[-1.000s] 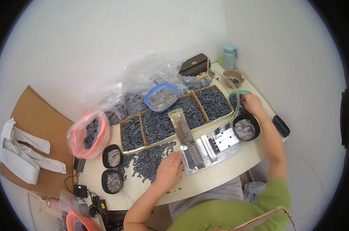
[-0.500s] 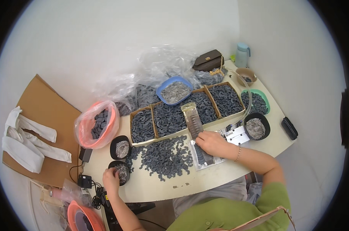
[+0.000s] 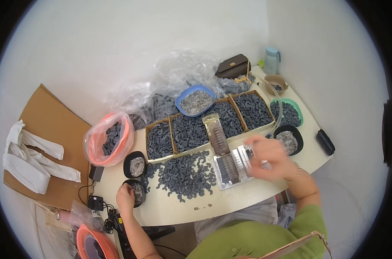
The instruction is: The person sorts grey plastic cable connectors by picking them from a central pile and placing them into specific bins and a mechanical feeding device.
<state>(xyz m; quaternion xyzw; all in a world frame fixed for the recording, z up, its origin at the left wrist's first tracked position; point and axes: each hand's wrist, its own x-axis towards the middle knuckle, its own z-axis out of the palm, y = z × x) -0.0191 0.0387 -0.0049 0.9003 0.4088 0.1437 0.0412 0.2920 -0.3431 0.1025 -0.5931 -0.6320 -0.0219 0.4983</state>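
My left hand [image 3: 125, 197] is at the left rim of a small black bowl [image 3: 144, 198] of thin metal pins, its fingers curled together over the inside; whatever they pinch is hidden. Smeared by motion, my right hand [image 3: 271, 159] is over the right part of a metal fixture [image 3: 242, 159]. Its fingers cannot be made out clearly. Left of that hand, a clear slotted strip [image 3: 217, 136] sticks out from the fixture toward the partitioned box. Dark grey small parts [image 3: 185, 177] lie loose on the table between my hands.
A partitioned cardboard box [image 3: 174, 144] of grey parts spans the middle, with a blue tray [image 3: 213, 96] of pins on its back edge. Another black bowl [image 3: 127, 166] stands left, one black bowl [image 3: 301, 140] right. A bagged orange basket [image 3: 129, 142], green tray [image 3: 300, 113] and bottle [image 3: 271, 62] stand around.
My right hand has lifted off the strip on the fixture and swung right, uncovering the slotted metal part. My left hand has barely moved at the pin bowl.
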